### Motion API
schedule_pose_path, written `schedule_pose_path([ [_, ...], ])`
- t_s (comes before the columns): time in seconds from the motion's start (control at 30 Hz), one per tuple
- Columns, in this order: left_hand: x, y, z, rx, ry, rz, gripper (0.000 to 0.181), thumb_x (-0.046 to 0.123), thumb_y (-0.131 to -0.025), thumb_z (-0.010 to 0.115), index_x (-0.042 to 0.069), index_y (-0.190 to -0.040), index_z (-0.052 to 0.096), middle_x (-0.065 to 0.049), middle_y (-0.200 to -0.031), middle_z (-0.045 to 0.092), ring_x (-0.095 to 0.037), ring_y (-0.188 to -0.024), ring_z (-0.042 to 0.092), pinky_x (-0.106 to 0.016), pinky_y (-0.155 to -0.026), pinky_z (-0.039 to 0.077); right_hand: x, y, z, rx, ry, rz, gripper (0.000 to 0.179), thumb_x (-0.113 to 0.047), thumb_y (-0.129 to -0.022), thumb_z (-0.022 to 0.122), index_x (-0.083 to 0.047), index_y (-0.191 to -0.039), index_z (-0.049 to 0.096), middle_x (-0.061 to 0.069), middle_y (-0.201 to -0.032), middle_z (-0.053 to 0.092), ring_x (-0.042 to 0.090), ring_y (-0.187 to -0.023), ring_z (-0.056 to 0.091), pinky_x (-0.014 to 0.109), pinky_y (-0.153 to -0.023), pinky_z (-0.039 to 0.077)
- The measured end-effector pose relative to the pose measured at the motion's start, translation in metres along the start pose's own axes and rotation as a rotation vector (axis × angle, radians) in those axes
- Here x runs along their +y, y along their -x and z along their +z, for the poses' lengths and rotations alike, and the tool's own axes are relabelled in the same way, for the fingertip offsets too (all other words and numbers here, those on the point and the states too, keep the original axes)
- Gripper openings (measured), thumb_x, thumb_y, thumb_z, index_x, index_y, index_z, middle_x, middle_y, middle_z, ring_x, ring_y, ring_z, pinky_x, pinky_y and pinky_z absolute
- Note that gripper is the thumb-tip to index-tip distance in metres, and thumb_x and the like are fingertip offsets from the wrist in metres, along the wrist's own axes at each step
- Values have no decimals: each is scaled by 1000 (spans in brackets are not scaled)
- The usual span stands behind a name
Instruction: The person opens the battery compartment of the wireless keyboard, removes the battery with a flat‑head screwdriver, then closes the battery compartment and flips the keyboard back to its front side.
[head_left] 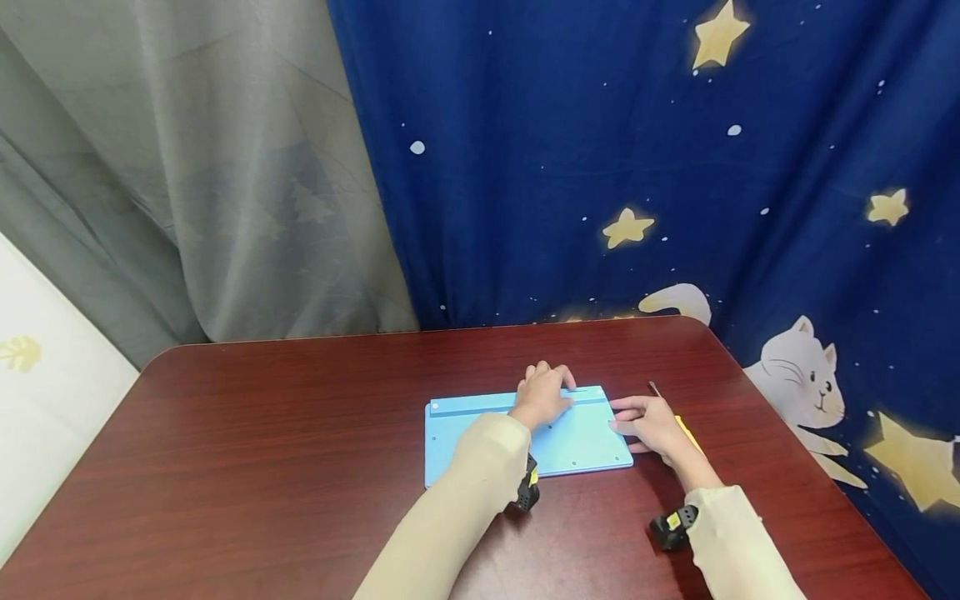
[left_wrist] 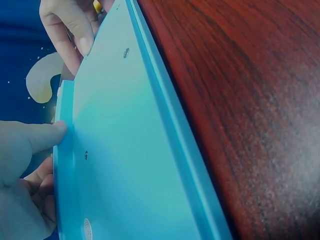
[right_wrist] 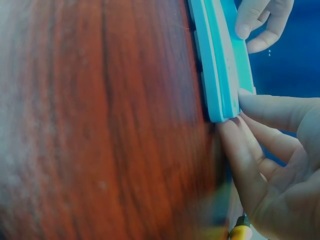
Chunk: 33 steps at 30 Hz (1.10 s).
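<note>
A light blue keyboard [head_left: 577, 442] lies with its screwed underside facing up; keycaps show below its edge in the right wrist view. My left hand [head_left: 542, 393] grips the raised strip along the far edge, thumb on the strip and fingers beyond it, as the left wrist view shows. At the right end, my right hand [head_left: 651, 427] pinches the corner of the keyboard [right_wrist: 227, 65], thumb on top and fingers against the side and below. A screwdriver [head_left: 686, 433] with a yellow handle lies just beyond the right hand, partly hidden by it.
The dark red wooden table [head_left: 262, 450] extends left of the keyboard and in front of it. A blue star-patterned curtain [head_left: 525, 167] and a grey curtain [head_left: 262, 167] hang behind the table's far edge. Both wrists carry black cameras [head_left: 672, 527].
</note>
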<state>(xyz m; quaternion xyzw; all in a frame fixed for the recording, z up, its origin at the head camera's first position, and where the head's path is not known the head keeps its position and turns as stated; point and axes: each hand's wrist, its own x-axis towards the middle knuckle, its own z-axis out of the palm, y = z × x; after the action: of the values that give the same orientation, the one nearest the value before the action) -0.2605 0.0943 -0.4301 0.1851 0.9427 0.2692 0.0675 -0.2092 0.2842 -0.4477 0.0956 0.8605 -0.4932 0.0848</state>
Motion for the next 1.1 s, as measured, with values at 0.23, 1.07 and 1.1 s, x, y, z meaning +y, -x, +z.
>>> schedule_pose_path([
  [0.23, 3, -1, 1, -3, -16, -15, 16, 26, -84, 68, 23, -99, 63, -1, -105, 50, -17, -94, 39, -29, -73, 36, -1, 0, 1, 1, -3, -6, 43, -8, -81, 68, 3, -120, 55, 12, -91, 63, 19, -72, 62, 37, -60, 53],
  [1.07, 17, -3, 0, -17, 23, -171, 11, 28, -82, 70, 21, -87, 63, -3, -97, 49, -21, -94, 38, -35, -76, 33, -2, 2, 4, 25, 27, -19, 40, -5, -81, 67, 4, -119, 56, 11, -88, 62, 18, -70, 60, 37, -58, 53],
  [1.1, 17, -3, -1, -31, 28, -176, 11, 28, -82, 70, 20, -87, 63, -3, -98, 49, -22, -95, 38, -36, -77, 32, -3, 2, 4, 24, 28, -18, 40, -5, -82, 67, 4, -119, 56, 11, -89, 62, 19, -70, 60, 37, -58, 53],
])
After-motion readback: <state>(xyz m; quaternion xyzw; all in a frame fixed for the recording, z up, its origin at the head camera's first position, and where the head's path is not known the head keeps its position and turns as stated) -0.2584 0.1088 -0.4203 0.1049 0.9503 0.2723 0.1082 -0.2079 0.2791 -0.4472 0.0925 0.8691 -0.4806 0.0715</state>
